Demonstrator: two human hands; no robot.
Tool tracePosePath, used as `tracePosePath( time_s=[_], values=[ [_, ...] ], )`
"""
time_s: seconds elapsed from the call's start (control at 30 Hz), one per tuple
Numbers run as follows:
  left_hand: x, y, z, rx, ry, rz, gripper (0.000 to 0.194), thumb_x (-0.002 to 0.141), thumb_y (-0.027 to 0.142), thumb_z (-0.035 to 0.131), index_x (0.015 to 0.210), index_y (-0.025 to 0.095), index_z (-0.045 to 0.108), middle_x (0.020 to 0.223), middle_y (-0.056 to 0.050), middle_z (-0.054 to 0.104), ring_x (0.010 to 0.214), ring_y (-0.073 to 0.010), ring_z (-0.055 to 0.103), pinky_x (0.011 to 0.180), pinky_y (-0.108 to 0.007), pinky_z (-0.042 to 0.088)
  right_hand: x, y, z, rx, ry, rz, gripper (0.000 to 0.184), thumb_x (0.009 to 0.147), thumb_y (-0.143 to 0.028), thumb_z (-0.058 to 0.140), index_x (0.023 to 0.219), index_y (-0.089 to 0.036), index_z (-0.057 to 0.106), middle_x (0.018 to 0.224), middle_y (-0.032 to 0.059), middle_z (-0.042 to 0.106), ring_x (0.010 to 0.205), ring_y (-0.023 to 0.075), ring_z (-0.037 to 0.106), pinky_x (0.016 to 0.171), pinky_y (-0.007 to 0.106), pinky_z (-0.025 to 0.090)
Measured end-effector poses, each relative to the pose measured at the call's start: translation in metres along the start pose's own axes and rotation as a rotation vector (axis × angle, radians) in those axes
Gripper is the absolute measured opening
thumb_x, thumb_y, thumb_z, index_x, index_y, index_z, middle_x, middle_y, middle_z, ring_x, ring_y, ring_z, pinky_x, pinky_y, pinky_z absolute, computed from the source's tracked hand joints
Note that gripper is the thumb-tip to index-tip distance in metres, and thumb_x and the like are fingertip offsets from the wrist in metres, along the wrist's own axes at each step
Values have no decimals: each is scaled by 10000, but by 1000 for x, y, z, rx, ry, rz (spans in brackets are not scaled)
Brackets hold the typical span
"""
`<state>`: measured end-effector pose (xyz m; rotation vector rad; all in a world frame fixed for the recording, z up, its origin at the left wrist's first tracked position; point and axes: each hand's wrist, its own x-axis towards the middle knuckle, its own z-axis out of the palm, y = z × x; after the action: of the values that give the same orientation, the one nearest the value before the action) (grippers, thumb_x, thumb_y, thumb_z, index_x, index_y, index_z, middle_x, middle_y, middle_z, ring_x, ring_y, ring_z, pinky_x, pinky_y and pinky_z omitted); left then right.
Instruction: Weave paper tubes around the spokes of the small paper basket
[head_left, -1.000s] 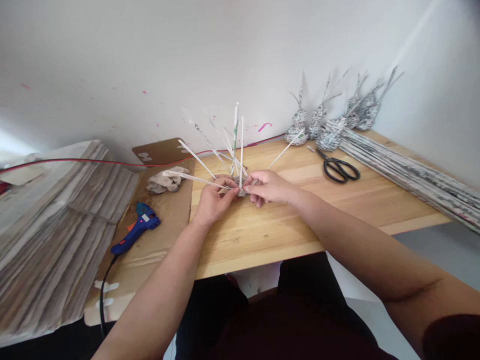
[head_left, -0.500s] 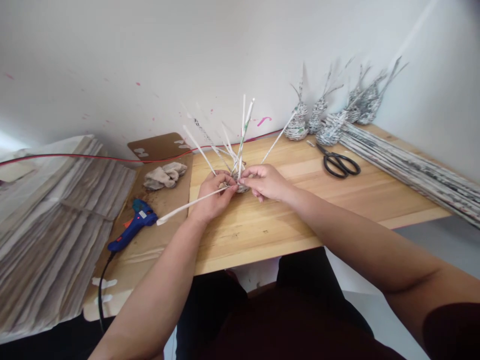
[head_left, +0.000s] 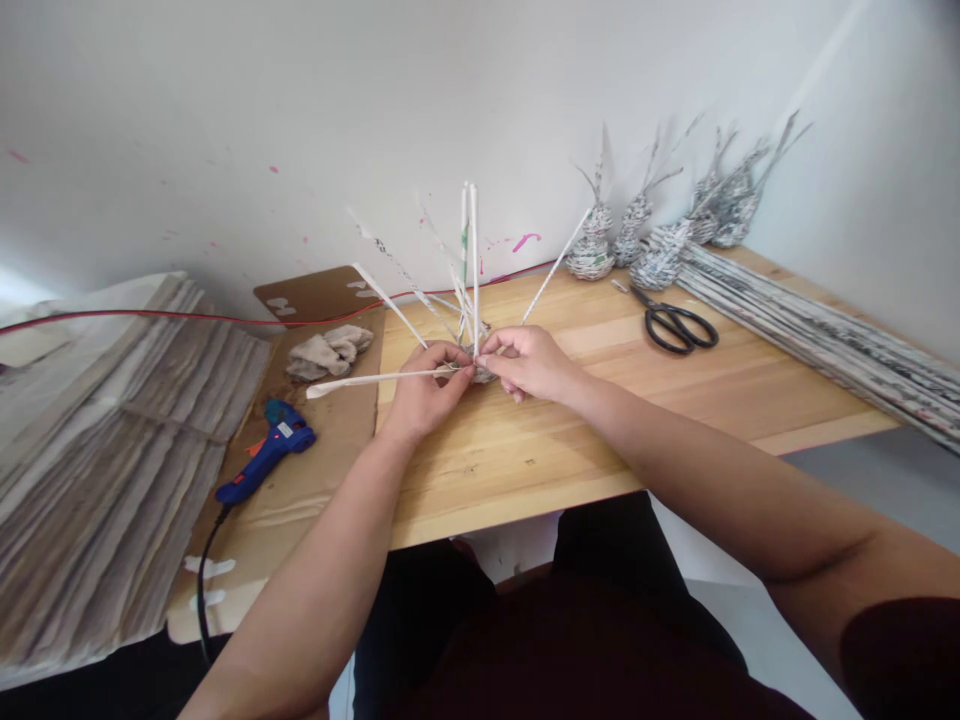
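Between my hands, on the wooden tabletop, sits a small woven paper base point(head_left: 485, 374), mostly covered by fingers. Several rolled paper sticks point(head_left: 475, 260) rise from it and fan out toward the wall. My left hand point(head_left: 433, 385) is closed at the base's left side, thumb and fingers pinched together. A long paper strand point(head_left: 375, 379) runs from that pinch out to the left. On the other side my right hand point(head_left: 529, 362) pinches the foot of an upright paper stick close to the left fingertips. The exact contact inside both pinches is partly hidden.
Black-handled scissors point(head_left: 679, 328) and a bundle of long paper rolls point(head_left: 795, 335) lie to the right. Woven paper figures point(head_left: 590, 250) stand behind them. At left are a blue glue gun point(head_left: 266, 455), a crumpled cloth point(head_left: 330, 352) and a tall paper stack point(head_left: 112, 470).
The upright sticks have tilted left and stand straighter. The loose end of the long strand has swung up a little at the left. Both hands stay nearly in place.
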<state>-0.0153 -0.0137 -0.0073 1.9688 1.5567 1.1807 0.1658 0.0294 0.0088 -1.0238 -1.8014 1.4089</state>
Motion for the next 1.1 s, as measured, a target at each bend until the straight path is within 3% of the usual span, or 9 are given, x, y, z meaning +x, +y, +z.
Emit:
tracePosePath(
  time_s=[0.2,0.43,0.6,0.7,0.87,0.97,1.1],
  values=[
    [1,-1,2,-53,7,-30,176,802,339,678,883,186,711,952,-64,674,915,-201,621,681,-277,512,0,4,1,-82,52,-90,112,865,-261,632,864,-150,645,440,-71,535,308,62,452,310,160,362],
    [2,-1,2,-8,12,13,122,818,292,665,868,202,732,923,-42,685,954,-206,618,895,-353,502,-3,-1,0,-88,58,-104,137,863,-283,627,911,-155,643,450,-72,532,318,62,449,326,160,365],
    [2,1,1,17,-3,5,119,836,296,632,848,194,694,930,-50,671,971,-216,607,904,-366,492,-6,-9,-9,-76,105,-96,156,884,-280,582,957,-163,652,449,-66,519,338,80,452,354,184,377],
    [2,2,1,31,-26,-10,120,850,297,606,831,194,664,880,-44,669,936,-216,608,902,-372,492,-7,-11,-18,-122,117,-120,168,874,-271,553,829,-156,667,470,-44,523,386,85,474,404,200,368],
    [2,-1,1,5,-28,-16,128,859,310,591,819,196,631,921,-50,656,927,-208,605,842,-346,523,-4,-9,-30,-580,139,-215,220,765,-201,605,556,-145,646,486,-15,513,496,88,443,521,247,305],
    [2,-5,2,-24,-33,-25,138,859,315,591,808,190,619,921,-54,640,907,-198,601,809,-333,544,-1,-6,-34,-591,175,-255,156,760,-181,603,723,-139,749,547,-12,569,530,92,457,567,250,324],
    [1,-8,2,-108,-52,-70,177,859,352,595,815,181,606,967,-66,613,843,-174,598,709,-292,571,1,-1,-36,-481,110,-258,309,778,-160,588,1032,-145,763,600,-25,603,527,92,476,584,241,349]
  ],
)
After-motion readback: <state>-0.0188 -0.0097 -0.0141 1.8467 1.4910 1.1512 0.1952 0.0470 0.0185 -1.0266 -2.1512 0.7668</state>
